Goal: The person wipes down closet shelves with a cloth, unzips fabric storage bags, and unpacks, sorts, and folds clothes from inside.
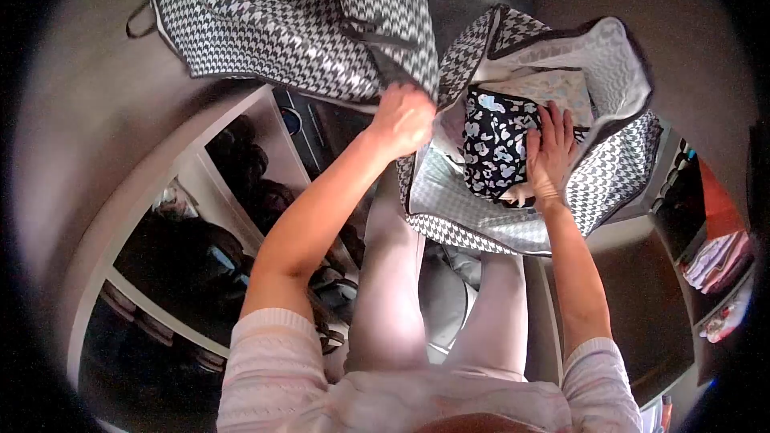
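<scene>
My left hand (405, 119) is closed on the edge of a black-and-white houndstooth storage bag (265, 20), near where it meets a second bag. That second houndstooth bag (622, 168) stands with its mouth wide apart, showing a pale lining. Inside it lies a folded black cloth with a pale floral print (496, 140), and behind that a cream patterned cloth (561, 87). Reaching into the bag, my right hand (550, 152) rests on the black cloth with its fingers spread. Its fingertips touch the border between the two cloths.
Shelves (241, 216) with dark items in their compartments stand at the left. On the right, a shelf holds a stack of folded clothes (714, 261). My legs (393, 305) are below the bags, with a grey item (445, 305) between them.
</scene>
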A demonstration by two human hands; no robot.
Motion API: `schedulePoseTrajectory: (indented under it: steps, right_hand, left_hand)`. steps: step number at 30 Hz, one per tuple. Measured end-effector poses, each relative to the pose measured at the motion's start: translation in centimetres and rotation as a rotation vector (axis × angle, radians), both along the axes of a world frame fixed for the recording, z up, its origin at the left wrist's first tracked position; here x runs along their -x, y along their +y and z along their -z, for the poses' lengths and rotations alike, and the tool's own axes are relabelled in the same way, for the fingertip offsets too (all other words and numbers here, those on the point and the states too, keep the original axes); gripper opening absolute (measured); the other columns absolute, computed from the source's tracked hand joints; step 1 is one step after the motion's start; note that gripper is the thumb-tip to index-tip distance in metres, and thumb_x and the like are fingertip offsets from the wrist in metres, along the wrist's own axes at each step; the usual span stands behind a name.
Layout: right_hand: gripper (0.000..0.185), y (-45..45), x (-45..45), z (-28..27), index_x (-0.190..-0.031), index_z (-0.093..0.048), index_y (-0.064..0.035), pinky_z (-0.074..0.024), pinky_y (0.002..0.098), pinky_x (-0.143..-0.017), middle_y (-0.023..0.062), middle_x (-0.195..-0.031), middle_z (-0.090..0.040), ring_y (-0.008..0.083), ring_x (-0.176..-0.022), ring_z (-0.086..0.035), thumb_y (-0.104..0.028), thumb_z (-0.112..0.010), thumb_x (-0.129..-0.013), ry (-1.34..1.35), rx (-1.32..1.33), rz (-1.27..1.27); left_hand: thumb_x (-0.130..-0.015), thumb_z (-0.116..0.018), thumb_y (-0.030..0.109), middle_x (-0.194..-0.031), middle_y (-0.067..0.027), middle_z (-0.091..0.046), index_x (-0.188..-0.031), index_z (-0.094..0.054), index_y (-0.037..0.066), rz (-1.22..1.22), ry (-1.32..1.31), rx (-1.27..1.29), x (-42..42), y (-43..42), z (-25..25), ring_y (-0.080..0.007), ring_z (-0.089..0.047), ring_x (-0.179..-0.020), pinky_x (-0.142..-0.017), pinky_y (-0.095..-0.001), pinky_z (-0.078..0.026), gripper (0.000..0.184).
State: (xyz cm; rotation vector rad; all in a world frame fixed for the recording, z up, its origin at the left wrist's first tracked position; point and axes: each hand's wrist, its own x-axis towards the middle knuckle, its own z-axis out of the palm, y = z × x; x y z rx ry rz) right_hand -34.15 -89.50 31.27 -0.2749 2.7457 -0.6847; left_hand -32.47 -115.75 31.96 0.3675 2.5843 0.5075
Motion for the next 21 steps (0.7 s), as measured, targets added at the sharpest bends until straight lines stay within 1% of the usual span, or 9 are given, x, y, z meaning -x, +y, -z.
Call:
schedulePoseTrajectory:
  steps: [6,10,12,14,15,16,17,19,21]
  right_hand:
    - [0.037,-2.3,0.9,-7.1,-0.111,-0.051,-0.0099,-0.0222,0.0479,-0.096,0.0085,-0.125,-0.044,0.0296,-0.123,-0.031,-0.017,-0.056,-0.075,0.032,-0.119,-0.151]
    - [0.024,-11.6,0.4,-10.8,-0.088,-0.06,-0.0032,-0.0435,0.0368,-0.079,0.0127,-0.091,-0.061,0.0294,-0.09,-0.057,0.006,-0.052,-0.067,-0.125,0.583,-0.13]
    - [0.022,-18.1,1.4,-9.7,-0.098,-0.057,0.0005,-0.0446,0.0331,-0.08,0.0178,-0.097,-0.059,0.0285,-0.091,-0.058,-0.003,-0.053,-0.076,-0.397,0.692,-0.267]
    - [0.036,-23.9,1.5,-2.8,-0.114,-0.049,-0.008,-0.0406,0.0421,-0.088,0.0162,-0.114,-0.051,0.0308,-0.105,-0.05,-0.012,-0.053,-0.078,-0.309,0.466,-0.468]
    - [0.049,-25.8,1.6,-1.2,-0.125,-0.039,-0.0159,-0.0322,0.0555,-0.092,0.0133,-0.13,-0.036,0.0333,-0.118,-0.037,-0.011,-0.053,-0.078,-0.118,-0.031,-0.589]
    - [0.058,-26.5,2.3,1.3,-0.129,-0.033,-0.0215,-0.0231,0.0676,-0.089,0.0105,-0.137,-0.025,0.0373,-0.123,-0.027,-0.01,-0.055,-0.077,-0.076,-0.177,-0.667]
    - [0.059,-26.1,2.7,3.7,-0.13,-0.032,-0.0224,-0.0227,0.0688,-0.087,0.0117,-0.136,-0.027,0.0385,-0.122,-0.028,-0.009,-0.053,-0.076,-0.002,-0.249,-0.647]
    - [0.059,-24.7,4.6,4.1,-0.131,-0.029,-0.0244,-0.0318,0.0637,-0.08,0.0116,-0.132,-0.033,0.0362,-0.119,-0.035,-0.012,-0.051,-0.078,-0.069,-0.419,-0.664]
    - [0.062,-22.6,7.8,6.4,-0.129,-0.03,-0.0141,-0.0461,0.0471,-0.072,0.0165,-0.098,-0.059,0.0326,-0.089,-0.059,-0.012,-0.054,-0.073,-0.263,-0.304,-0.549]
  left_hand:
    - [-0.06,-0.055,0.006,-0.071,-0.0159,-0.06,-0.06,-0.062,0.0,-0.044,-0.189,0.012,-4.8,-2.8,-1.9,-0.0316,-0.057,-0.077,-0.067,-0.0409,-0.047,0.009]
    - [-0.066,-0.053,0.005,-0.077,-0.0153,-0.06,-0.072,-0.062,0.0,-0.201,-0.173,0.006,-6.3,-2.8,-1.7,-0.0314,-0.057,-0.082,-0.068,-0.0398,-0.047,0.012]
    - [-0.069,-0.051,0.005,-0.079,-0.015,-0.06,-0.079,-0.061,0.001,-0.445,-0.101,-0.181,-6.6,-2.7,-1.6,-0.031,-0.056,-0.085,-0.069,-0.0399,-0.047,0.014]
    - [-0.071,-0.051,0.007,-0.087,-0.0153,-0.06,-0.083,-0.061,0.002,-0.342,0.231,-0.038,-7.5,-2.7,-0.4,-0.0309,-0.057,-0.084,-0.069,-0.0402,-0.047,0.016]
    - [-0.071,-0.051,0.008,-0.089,-0.0155,-0.059,-0.084,-0.061,0.001,-0.276,-0.086,0.056,-6.7,-3.2,-1.6,-0.0312,-0.058,-0.083,-0.07,-0.0402,-0.047,0.018]
    - [-0.071,-0.052,0.009,-0.09,-0.0158,-0.059,-0.084,-0.062,0.001,-0.2,-0.401,0.144,-5.3,-3.6,-3.4,-0.0315,-0.058,-0.082,-0.07,-0.0403,-0.047,0.019]
    - [-0.078,-0.053,0.024,-0.095,-0.018,-0.056,-0.082,-0.06,0.002,-0.241,-0.502,0.165,-4.9,-4.1,-4.0,-0.0317,-0.055,-0.088,-0.078,-0.0413,-0.044,0.024]
    - [-0.077,-0.054,0.029,-0.097,-0.0188,-0.056,-0.085,-0.06,0.001,-0.337,-0.483,0.095,-5.2,-4.9,-3.7,-0.0325,-0.055,-0.089,-0.079,-0.0407,-0.044,0.029]
    - [-0.076,-0.056,0.037,-0.106,-0.0221,-0.054,-0.094,-0.059,0.0,-0.453,-0.452,0.025,-4.8,-6.1,-2.9,-0.0348,-0.053,-0.097,-0.084,-0.0391,-0.042,0.042]
